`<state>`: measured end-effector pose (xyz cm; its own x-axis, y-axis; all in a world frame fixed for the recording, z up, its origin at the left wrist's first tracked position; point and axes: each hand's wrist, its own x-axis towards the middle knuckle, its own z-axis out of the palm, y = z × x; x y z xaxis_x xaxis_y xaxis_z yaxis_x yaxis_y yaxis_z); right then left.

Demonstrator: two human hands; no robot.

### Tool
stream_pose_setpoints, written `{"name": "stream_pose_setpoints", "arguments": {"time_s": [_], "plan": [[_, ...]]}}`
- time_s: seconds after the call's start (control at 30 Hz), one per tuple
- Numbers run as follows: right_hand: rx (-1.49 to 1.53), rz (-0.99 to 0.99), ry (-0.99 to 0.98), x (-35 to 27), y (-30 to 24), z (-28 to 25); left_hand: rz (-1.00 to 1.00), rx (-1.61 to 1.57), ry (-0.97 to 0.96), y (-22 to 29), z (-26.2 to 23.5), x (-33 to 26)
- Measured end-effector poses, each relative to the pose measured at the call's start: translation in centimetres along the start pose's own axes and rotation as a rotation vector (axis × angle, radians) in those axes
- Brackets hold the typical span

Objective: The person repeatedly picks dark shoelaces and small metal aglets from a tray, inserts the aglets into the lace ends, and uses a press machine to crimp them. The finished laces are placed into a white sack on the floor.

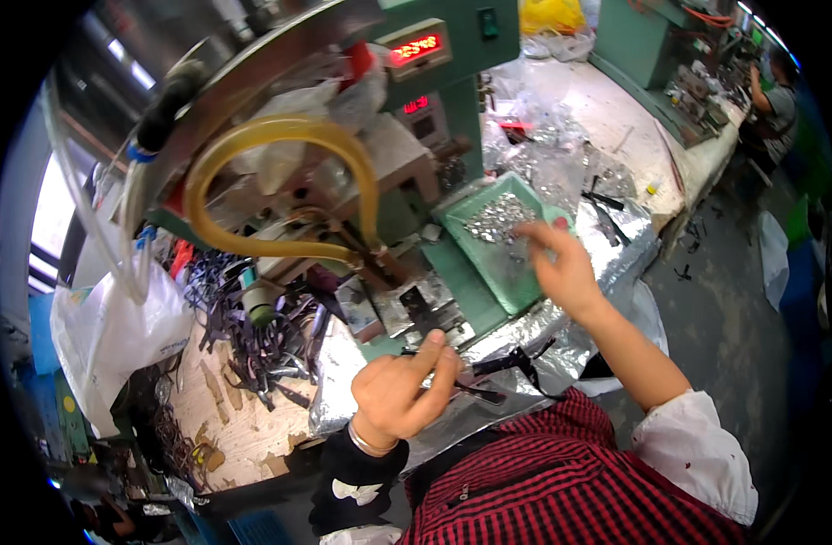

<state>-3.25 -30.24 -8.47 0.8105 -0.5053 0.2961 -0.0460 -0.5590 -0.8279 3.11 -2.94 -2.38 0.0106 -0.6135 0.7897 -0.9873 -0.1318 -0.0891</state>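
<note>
My left hand (402, 391) is closed in a pinch at the front of a small metal fixture (400, 310) on a green machine (460, 77). A thin black strap (480, 393) shows beside its fingers and seems to be held in them; the fingertips hide part of it. A dark strip lies on the fixture. My right hand (569, 272), slightly blurred, hovers over the near right side of a green tray (505, 295), fingers apart. Small shiny metal pieces (498, 221) are heaped in the tray's far part.
A thick yellow hose (198, 195) loops in front of the machine. Tangled dark straps (262, 354) pile up on the left beside a white plastic bag (116, 341). Silver foil (570, 350) covers the bench's near edge. Clear plastic bags (548, 136) lie beyond the tray. Another person (772, 104) sits far right.
</note>
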Motion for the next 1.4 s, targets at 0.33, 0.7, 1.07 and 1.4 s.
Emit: {"name": "stream_pose_setpoints", "arguments": {"time_s": [0.33,0.7,1.07,1.4], "plan": [[-0.295,-0.102,0.024,-1.8,2.1,-0.5,-0.067,-0.004,0.1,0.7,0.3,0.5],[-0.13,-0.183,0.083,-0.1,0.8,1.0,-0.586,0.383,-0.6,-6.1,-15.4,-13.0],[0.362,0.003,0.021,-0.4,1.9,2.0,-0.465,0.331,-0.843,-12.2,-11.2,-18.5],[0.07,-0.238,0.122,-3.8,-4.2,-1.9,-1.368,-0.48,0.74,-10.0,-7.1,-13.8]]}}
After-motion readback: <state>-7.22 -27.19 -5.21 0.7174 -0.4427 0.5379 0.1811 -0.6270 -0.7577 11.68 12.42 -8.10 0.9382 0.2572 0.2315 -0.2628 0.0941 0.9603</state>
